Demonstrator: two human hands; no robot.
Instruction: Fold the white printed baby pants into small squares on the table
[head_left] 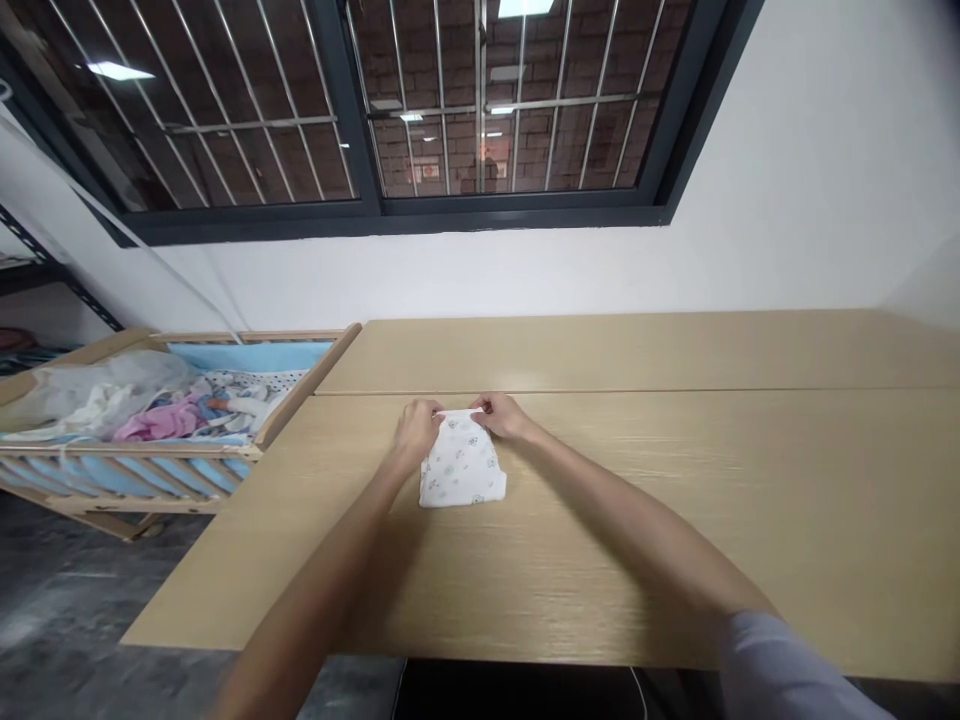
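A small white baby garment [463, 465] with a faint printed pattern lies folded on the light wooden table [675, 520]. My left hand [417, 427] pinches its far left corner, fingers closed on the cloth. My right hand [501, 415] pinches the far right corner in the same way. Both forearms reach forward across the table from the near edge.
A wooden crib [225, 455] with blue lining stands against the table's left side, holding several loose clothes, pink and white among them [161, 415]. A white wall and a barred window [375, 110] rise behind the table. Dark floor [67, 600] shows at lower left.
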